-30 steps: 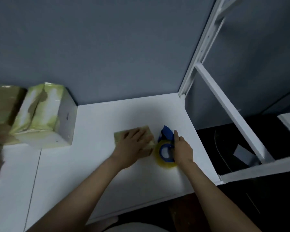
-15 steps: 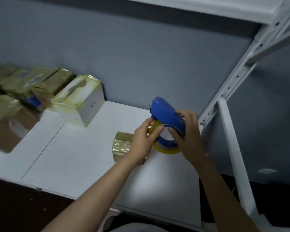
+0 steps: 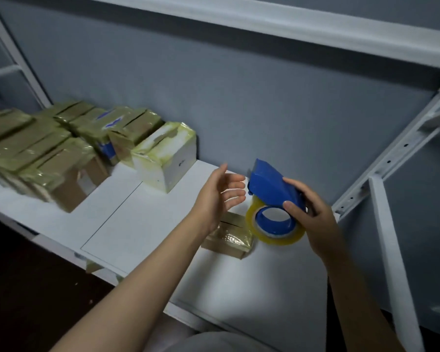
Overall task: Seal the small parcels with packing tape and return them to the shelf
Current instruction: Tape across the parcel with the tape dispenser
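My right hand (image 3: 313, 214) grips a blue tape dispenser (image 3: 271, 189) with a roll of clear yellowish tape (image 3: 272, 233), lifted above the white shelf (image 3: 142, 224). My left hand (image 3: 220, 196) hovers just left of the dispenser with fingers spread and holds nothing. Below both hands a small tape-wrapped brown parcel (image 3: 230, 237) lies flat on the shelf, partly hidden by my left wrist.
A white taped box (image 3: 167, 158) stands on the shelf to the left. Several taped brown parcels (image 3: 43, 146) are stacked further left. A grey back wall, an upper shelf edge (image 3: 290, 24) and a white upright post (image 3: 391, 161) on the right bound the space.
My left hand has let go of the tape roll and opened beside the dispenser. The view has swung up and left, showing more stacked parcels.
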